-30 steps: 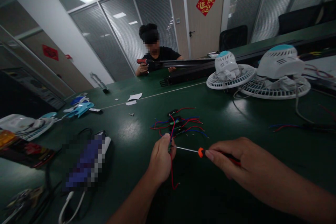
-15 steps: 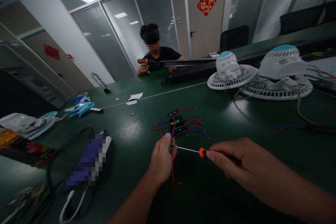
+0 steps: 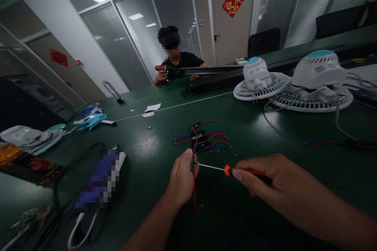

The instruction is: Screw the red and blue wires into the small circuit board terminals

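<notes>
My left hand is closed round a small circuit board with a red wire hanging below it. My right hand grips an orange-handled screwdriver; its thin metal shaft points left and its tip touches the board. Just beyond my hands lies a heap of small boards with red and blue wires on the green table.
Two white fan parts lie at the far right. A person across the table holds a red power tool on a long black bar. A blurred purple item, a packet and blue fan blades lie left.
Almost nothing differs: both hands stay in place with the screwdriver tip at the board; the view has shifted very slightly.
</notes>
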`<state>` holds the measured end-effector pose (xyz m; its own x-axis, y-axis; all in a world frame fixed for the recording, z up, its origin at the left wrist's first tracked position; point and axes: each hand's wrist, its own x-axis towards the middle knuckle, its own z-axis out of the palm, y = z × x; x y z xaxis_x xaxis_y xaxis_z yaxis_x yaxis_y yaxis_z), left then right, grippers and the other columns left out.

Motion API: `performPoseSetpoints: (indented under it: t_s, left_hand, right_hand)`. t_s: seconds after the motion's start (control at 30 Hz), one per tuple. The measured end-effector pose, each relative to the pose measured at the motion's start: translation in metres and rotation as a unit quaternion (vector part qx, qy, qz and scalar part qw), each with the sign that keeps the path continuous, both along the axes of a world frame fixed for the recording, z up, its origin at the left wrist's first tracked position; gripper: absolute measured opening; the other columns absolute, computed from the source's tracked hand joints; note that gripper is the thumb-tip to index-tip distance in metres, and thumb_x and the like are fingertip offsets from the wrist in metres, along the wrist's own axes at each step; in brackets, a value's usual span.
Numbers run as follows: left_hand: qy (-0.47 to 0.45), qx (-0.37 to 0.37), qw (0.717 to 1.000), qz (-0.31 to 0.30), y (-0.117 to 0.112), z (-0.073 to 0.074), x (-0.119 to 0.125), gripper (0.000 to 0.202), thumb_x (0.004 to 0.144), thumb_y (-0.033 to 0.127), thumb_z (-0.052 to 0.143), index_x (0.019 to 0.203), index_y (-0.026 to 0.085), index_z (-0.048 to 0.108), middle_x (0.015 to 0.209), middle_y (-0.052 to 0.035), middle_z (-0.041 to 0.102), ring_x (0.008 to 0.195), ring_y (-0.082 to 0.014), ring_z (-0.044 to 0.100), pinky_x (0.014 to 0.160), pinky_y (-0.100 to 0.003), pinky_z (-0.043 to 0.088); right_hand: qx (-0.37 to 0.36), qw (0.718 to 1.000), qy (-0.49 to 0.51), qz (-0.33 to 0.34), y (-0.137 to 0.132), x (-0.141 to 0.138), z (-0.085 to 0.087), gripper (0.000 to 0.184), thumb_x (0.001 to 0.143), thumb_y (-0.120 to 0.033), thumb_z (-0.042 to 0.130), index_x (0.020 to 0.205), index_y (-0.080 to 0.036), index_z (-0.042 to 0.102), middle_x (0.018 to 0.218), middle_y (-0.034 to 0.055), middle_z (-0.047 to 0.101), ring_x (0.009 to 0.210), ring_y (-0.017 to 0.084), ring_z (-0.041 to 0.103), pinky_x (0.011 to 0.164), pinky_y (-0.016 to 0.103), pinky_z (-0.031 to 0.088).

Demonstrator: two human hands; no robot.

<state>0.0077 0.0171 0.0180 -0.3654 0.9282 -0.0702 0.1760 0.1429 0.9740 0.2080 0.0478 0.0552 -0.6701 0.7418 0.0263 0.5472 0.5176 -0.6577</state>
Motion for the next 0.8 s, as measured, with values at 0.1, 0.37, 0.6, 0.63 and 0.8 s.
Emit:
performPoseSetpoints:
  t_s: [0.1,0.37,0.6,0.63,0.8]
  left_hand:
    - [-0.014,0.001,1.0,0.001,0.0006,-0.0004,-0.0005,0.041,0.078,0.058,0.037,0.057,0.024,0.042,0.046,0.0055,0.037,0.045,-0.0124,0.034,0.049,-0.026,0.03]
    - [0.028,0.01,1.0,-0.002,-0.0009,-0.003,-0.002,0.046,0.083,0.056,0.034,0.052,0.023,0.043,0.046,0.0039,0.039,0.047,-0.0128,0.038,0.053,-0.027,0.033]
    - [0.0,0.011,1.0,0.006,-0.0007,-0.0024,-0.001,0.043,0.08,0.059,0.038,0.057,0.023,0.044,0.046,0.0049,0.038,0.046,-0.0125,0.037,0.051,-0.026,0.033]
    - [-0.007,0.009,1.0,0.01,-0.0003,-0.0015,-0.0004,0.043,0.078,0.06,0.039,0.057,0.023,0.045,0.046,0.005,0.038,0.046,-0.0125,0.037,0.05,-0.026,0.033]
    - [-0.018,0.004,0.999,0.027,0.0003,0.0022,0.0013,0.044,0.074,0.062,0.043,0.056,0.023,0.045,0.047,0.0048,0.039,0.046,-0.0123,0.037,0.05,-0.025,0.034]
  right_hand:
    - [-0.005,1.0,0.003,0.001,-0.0001,-0.0003,-0.0008,0.041,0.094,-0.043,0.037,0.063,-0.022,0.053,0.057,-0.0044,0.048,0.052,0.01,0.046,0.05,0.026,0.031]
    - [-0.02,1.0,0.005,0.002,0.0008,-0.0006,0.0001,0.039,0.094,-0.042,0.038,0.068,-0.022,0.058,0.062,-0.0032,0.056,0.056,0.012,0.051,0.053,0.027,0.033]
    - [-0.019,1.0,0.015,0.0,0.0007,-0.0018,0.0017,0.04,0.094,-0.042,0.039,0.067,-0.022,0.06,0.061,-0.0029,0.059,0.055,0.012,0.053,0.052,0.027,0.034]
    - [-0.017,1.0,0.017,0.001,0.0005,-0.0017,0.0016,0.039,0.094,-0.041,0.039,0.068,-0.022,0.06,0.061,-0.0028,0.059,0.055,0.012,0.053,0.052,0.027,0.034]
    - [0.013,0.999,0.045,0.005,-0.0002,-0.0016,0.0021,0.037,0.093,-0.038,0.044,0.068,-0.021,0.064,0.061,-0.0021,0.062,0.053,0.011,0.053,0.049,0.024,0.036]
